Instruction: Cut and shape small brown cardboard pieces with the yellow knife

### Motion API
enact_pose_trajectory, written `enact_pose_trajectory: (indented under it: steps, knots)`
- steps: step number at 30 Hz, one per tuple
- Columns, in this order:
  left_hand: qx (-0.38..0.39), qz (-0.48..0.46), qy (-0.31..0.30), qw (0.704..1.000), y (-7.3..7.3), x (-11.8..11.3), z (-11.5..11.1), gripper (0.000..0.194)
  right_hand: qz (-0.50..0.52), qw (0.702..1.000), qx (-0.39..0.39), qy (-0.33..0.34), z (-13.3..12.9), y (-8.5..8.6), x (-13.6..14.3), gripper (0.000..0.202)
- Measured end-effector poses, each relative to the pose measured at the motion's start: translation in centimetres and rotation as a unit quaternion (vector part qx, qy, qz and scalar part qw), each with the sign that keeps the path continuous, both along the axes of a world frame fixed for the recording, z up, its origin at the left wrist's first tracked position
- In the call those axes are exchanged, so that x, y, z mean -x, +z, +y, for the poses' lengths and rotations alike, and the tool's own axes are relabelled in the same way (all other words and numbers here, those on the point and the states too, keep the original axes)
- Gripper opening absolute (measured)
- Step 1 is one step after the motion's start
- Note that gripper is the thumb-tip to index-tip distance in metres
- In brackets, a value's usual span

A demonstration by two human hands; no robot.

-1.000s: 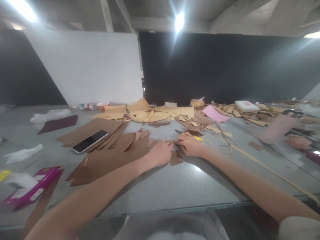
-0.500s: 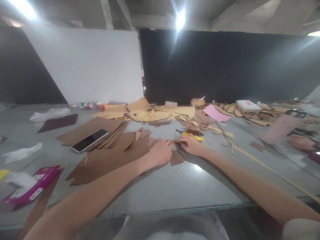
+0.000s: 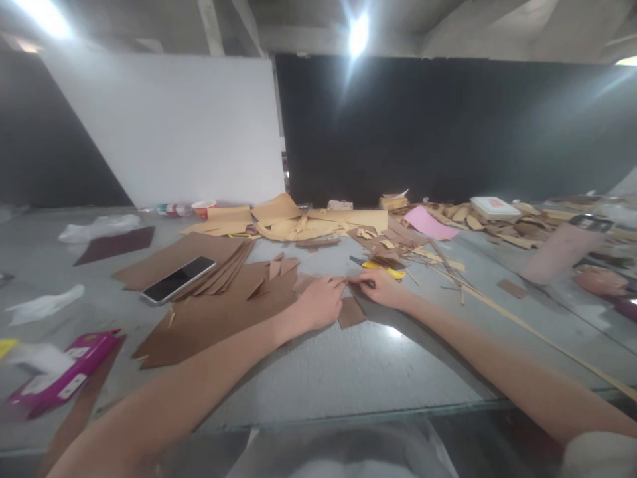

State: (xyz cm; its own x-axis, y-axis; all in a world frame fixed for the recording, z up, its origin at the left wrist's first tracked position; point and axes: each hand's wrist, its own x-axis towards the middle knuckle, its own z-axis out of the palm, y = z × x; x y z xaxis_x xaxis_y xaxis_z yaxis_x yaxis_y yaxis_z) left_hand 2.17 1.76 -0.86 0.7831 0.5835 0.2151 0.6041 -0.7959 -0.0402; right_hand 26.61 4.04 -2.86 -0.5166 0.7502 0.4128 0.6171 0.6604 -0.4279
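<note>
My left hand [image 3: 322, 303] rests low over the table, its fingers bent toward my right hand [image 3: 382, 288]. The fingertips of both hands nearly meet and pinch a small brown card piece [image 3: 348, 281], mostly hidden by the fingers. Just below them a brown card square [image 3: 352, 313] lies flat beside my left palm. Behind my right hand is a yellow cutter [image 3: 384, 269] with a dark tip. Left of my left hand, small folded card pieces [image 3: 279, 267] sit on a large brown card sheet [image 3: 219, 325].
A phone [image 3: 179, 280] lies on stacked brown sheets at left. A magenta packet [image 3: 67, 372] is near the front left. Tan card offcuts [image 3: 293, 226] and pink paper [image 3: 430, 224] spread along the back. At right stand a pink bottle [image 3: 562, 254] and another person's hand [image 3: 602, 281].
My right fingers have shifted very slightly; both hands stay together over the same spot. The other person's hand at right has moved a little.
</note>
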Motion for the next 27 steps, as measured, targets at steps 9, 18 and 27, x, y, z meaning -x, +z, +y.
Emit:
enact_pose_trajectory:
  steps: [9,18,27]
  knots:
    - [-0.014,0.019,-0.001,1.0,0.3,-0.1,-0.2,0.043,-0.017,1.0,-0.017,-0.002,-0.3,0.2,0.1,0.032]
    - [-0.006,0.024,0.008,1.0,0.5,0.0,-0.3,0.039,-0.127,0.988,-0.086,-0.017,-1.0,0.9,0.4,0.029]
    - [-0.015,0.018,0.001,1.0,0.4,0.0,-0.2,0.039,-0.158,0.983,-0.092,0.005,-1.2,1.3,0.4,0.032]
